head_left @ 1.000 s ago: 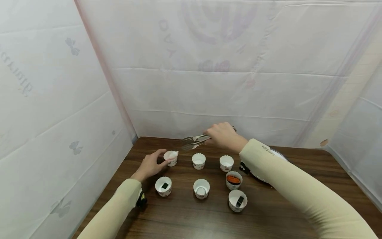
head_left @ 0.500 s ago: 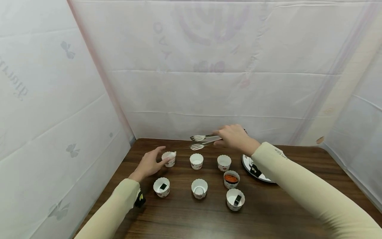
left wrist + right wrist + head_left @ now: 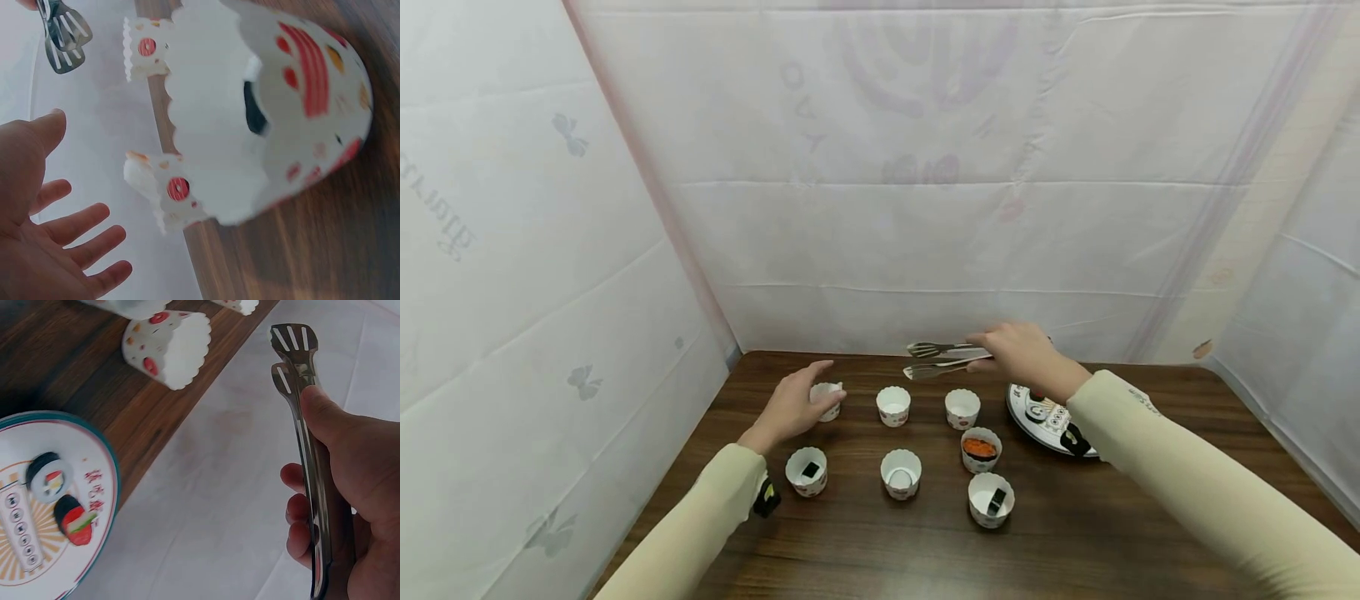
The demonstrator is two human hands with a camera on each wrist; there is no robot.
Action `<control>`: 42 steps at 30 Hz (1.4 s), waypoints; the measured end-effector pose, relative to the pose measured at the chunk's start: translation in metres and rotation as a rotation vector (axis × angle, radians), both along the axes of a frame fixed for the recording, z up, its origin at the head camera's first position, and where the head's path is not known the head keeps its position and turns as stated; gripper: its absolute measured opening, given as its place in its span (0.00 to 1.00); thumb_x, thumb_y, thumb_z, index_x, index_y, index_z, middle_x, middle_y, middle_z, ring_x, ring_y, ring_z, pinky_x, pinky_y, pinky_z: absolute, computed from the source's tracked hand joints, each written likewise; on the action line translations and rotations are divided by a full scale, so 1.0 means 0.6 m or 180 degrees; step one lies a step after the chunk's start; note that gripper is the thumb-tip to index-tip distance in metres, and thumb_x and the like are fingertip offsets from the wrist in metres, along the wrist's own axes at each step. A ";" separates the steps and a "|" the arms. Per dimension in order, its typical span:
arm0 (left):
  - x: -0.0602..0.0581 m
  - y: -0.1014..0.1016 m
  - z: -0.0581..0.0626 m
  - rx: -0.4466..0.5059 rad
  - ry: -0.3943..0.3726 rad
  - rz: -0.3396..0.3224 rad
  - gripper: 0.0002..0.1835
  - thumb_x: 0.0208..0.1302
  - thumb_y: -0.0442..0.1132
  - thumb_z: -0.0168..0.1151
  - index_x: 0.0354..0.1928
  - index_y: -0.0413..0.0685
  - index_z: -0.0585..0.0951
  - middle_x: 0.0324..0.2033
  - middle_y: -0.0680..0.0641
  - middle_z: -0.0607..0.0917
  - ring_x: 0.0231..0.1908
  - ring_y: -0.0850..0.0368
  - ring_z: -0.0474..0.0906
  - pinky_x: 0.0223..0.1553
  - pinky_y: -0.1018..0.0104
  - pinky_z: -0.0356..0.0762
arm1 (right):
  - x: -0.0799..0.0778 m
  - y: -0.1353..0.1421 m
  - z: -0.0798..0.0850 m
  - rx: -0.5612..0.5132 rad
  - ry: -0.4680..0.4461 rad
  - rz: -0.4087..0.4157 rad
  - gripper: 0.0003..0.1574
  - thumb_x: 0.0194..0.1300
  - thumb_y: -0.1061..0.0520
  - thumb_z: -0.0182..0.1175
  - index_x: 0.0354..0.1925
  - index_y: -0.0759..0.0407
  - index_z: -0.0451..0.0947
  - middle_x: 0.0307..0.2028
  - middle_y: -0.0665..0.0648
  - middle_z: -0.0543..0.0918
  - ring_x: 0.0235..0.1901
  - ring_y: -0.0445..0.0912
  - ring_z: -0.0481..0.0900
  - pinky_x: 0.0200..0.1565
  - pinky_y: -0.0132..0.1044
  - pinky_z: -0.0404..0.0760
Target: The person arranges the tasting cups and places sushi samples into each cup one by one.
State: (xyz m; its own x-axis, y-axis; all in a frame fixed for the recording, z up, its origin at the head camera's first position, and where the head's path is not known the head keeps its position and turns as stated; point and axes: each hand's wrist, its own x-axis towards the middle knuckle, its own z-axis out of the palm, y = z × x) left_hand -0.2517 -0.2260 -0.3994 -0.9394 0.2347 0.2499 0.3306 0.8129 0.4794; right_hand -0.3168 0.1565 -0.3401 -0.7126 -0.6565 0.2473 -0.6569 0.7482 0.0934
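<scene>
My left hand point(image 3: 793, 406) is held with fingers spread beside the far-left paper cup point(image 3: 830, 413), which has a small white piece point(image 3: 139, 174) sticking up at its rim. In the left wrist view, the fingers stand apart from that cup. My right hand point(image 3: 1021, 360) grips metal tongs point(image 3: 317, 494) around the handles, above the table's far side. The slotted tips of the tongs point(image 3: 925, 360) point left, slightly parted, with nothing between them. Below the right forearm lies a round plate point(image 3: 81, 440) carrying a sushi roll point(image 3: 49, 478) and a red-topped sushi piece point(image 3: 75, 520).
Several scalloped paper cups stand about the table point(image 3: 865, 550). A near-left cup point(image 3: 807, 484) and a near-right cup point(image 3: 989, 515) each hold a dark piece. Another cup point(image 3: 981, 467) contains orange-topped sushi. A white sheet wall point(image 3: 880, 250) rises behind the table.
My right hand has moved right with the tongs, away from the left cups, and more of the plate shows. The left hand has eased off the far-left cup.
</scene>
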 end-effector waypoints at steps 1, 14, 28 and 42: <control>-0.001 0.003 0.001 -0.0006 0.0003 -0.0018 0.35 0.72 0.49 0.65 0.74 0.40 0.67 0.68 0.34 0.74 0.67 0.34 0.71 0.65 0.36 0.67 | 0.001 0.005 -0.001 -0.0012 -0.0027 -0.0022 0.31 0.65 0.40 0.70 0.60 0.54 0.83 0.41 0.55 0.89 0.33 0.52 0.85 0.17 0.39 0.69; -0.020 0.047 -0.004 -0.0061 -0.0038 -0.0133 0.35 0.71 0.50 0.66 0.73 0.39 0.69 0.61 0.35 0.81 0.59 0.37 0.79 0.60 0.40 0.74 | 0.008 0.059 -0.022 -0.0266 -0.0153 -0.0068 0.30 0.67 0.42 0.69 0.60 0.57 0.82 0.46 0.57 0.89 0.34 0.51 0.86 0.21 0.40 0.74; -0.034 0.091 -0.018 -0.0119 -0.0093 -0.0244 0.34 0.71 0.48 0.67 0.71 0.37 0.71 0.59 0.35 0.82 0.60 0.37 0.79 0.59 0.43 0.75 | 0.021 0.105 -0.037 -0.0377 -0.0216 -0.0240 0.31 0.68 0.41 0.67 0.61 0.58 0.81 0.49 0.61 0.88 0.35 0.53 0.87 0.20 0.39 0.74; -0.041 0.109 -0.040 -0.0241 -0.0296 -0.0283 0.33 0.72 0.50 0.66 0.69 0.33 0.72 0.61 0.34 0.80 0.60 0.39 0.79 0.67 0.39 0.66 | 0.040 0.154 -0.062 -0.0407 -0.0267 -0.0317 0.33 0.68 0.40 0.67 0.61 0.59 0.82 0.50 0.61 0.88 0.39 0.56 0.87 0.27 0.48 0.82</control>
State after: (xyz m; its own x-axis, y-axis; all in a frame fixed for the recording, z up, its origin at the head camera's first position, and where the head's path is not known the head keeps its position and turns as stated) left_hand -0.2761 -0.1605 -0.4231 -0.9323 0.3330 0.1411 0.3600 0.8173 0.4498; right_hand -0.2930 0.2491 -0.3772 -0.7942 -0.5487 0.2612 -0.5804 0.8122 -0.0587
